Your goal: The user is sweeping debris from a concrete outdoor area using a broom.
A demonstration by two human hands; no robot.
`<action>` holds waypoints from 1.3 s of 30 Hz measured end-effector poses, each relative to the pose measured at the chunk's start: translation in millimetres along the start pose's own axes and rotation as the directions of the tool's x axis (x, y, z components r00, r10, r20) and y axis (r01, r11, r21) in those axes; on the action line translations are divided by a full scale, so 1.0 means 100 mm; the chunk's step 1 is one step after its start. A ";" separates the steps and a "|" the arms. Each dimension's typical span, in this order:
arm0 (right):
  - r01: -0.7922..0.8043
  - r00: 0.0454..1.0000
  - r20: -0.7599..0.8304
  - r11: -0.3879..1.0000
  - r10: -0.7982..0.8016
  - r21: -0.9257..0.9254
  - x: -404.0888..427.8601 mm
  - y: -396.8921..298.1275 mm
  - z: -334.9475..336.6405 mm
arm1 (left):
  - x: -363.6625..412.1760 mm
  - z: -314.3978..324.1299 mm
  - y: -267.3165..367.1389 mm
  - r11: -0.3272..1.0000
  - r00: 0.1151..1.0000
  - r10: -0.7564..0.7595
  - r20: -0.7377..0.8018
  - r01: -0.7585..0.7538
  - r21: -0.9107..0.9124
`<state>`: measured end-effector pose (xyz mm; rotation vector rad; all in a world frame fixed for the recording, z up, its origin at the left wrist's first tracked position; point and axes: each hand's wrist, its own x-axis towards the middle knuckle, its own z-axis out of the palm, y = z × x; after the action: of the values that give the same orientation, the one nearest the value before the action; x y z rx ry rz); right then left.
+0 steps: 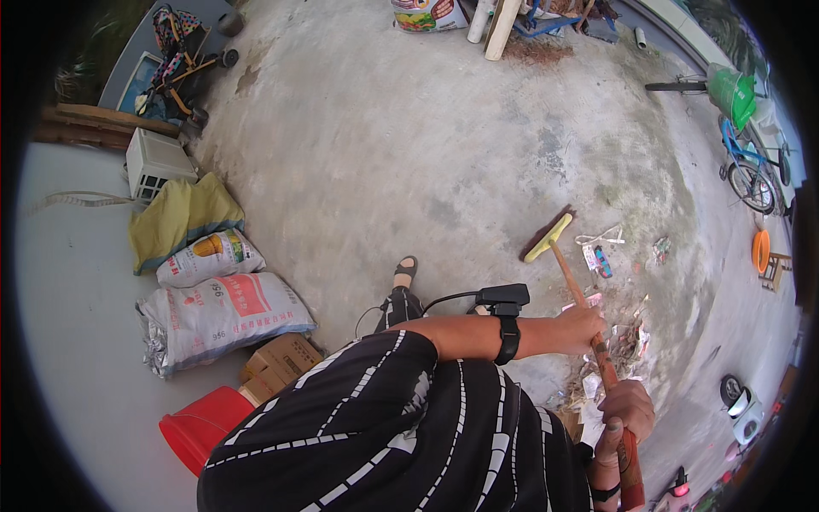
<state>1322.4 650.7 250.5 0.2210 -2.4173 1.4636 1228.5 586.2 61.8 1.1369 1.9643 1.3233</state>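
A push broom with a yellow head (549, 238) and dark bristles rests on the concrete floor, right of centre. Its wooden handle (567, 275) slants down to the lower right. My left hand (581, 329) is closed around the middle of the handle, with a black strap and device on that forearm. Lower down, my right hand (626, 411) grips the thicker, reddish part of the handle. Litter (630, 345), with paper and plastic scraps, lies beside and beneath the handle. A blue item (602, 261) and a pale strap (598, 238) are just right of the broom head.
Filled sacks (230, 320), cardboard boxes (285, 365) and a red bucket (205, 425) line the left wall. A folded stroller (179, 64) stands at upper left. Along the right are a blue bicycle (745, 153), an orange basin (760, 251) and a ride-on toy (745, 413).
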 end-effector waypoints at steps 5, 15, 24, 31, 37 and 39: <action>-0.006 0.992 -0.124 0.997 0.015 0.075 0.01 -0.05 -0.06 | -0.11 -0.46 0.10 0.984 1.000 -0.005 -0.002 0.005 0.181; -0.010 0.883 0.460 0.978 -0.089 0.209 1.72 0.79 1.45 | -0.95 -2.84 -1.31 0.722 0.877 -0.374 -0.303 0.480 0.499; 0.146 0.833 0.469 0.935 -0.293 0.325 3.61 1.17 4.07 | -2.03 -5.05 -3.10 0.519 0.582 -0.477 -0.658 0.791 0.324; 0.065 0.839 0.500 0.951 -0.216 0.301 3.86 1.29 4.40 | -2.02 -5.11 -3.52 0.401 0.416 -0.706 -0.573 0.902 0.160; -0.105 0.832 0.549 0.950 -0.078 0.295 3.54 1.55 3.68 | -1.52 -4.56 -3.34 0.427 0.491 -0.730 -0.476 0.871 0.244; -0.076 0.877 0.475 0.957 -0.070 0.281 3.37 1.63 3.38 | -1.25 -4.31 -3.29 0.472 0.560 -0.713 -0.422 0.828 0.302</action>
<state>898.3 437.2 81.0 0.7306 -2.5405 1.9597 841.8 209.9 -74.7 0.0837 2.5930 0.4742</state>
